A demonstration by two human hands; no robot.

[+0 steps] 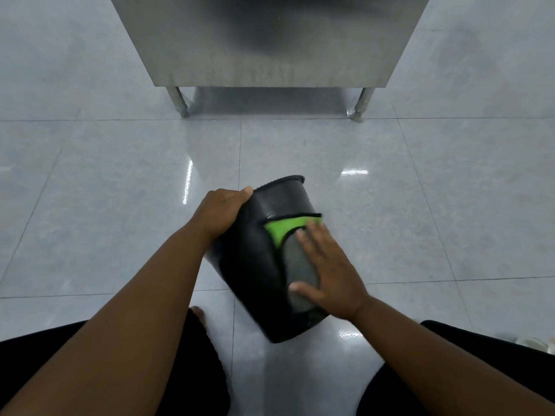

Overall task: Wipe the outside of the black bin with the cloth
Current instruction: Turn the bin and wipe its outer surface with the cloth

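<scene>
The black bin (258, 265) is tipped on its side, low over the tiled floor (120, 175) between the person's knees, mouth pointing away toward a steel cabinet (270, 40). The left hand (219, 213) is curled around the rim, steadying it. The right hand (327, 265) is spread flat, fingers open, pressing the grey-and-green cloth (295, 253) against the side. The bin looks like light, stiff plastic, probably smooth and a bit slippery, so the rim seems the best place to hold. The cloth is soft and limp.
</scene>
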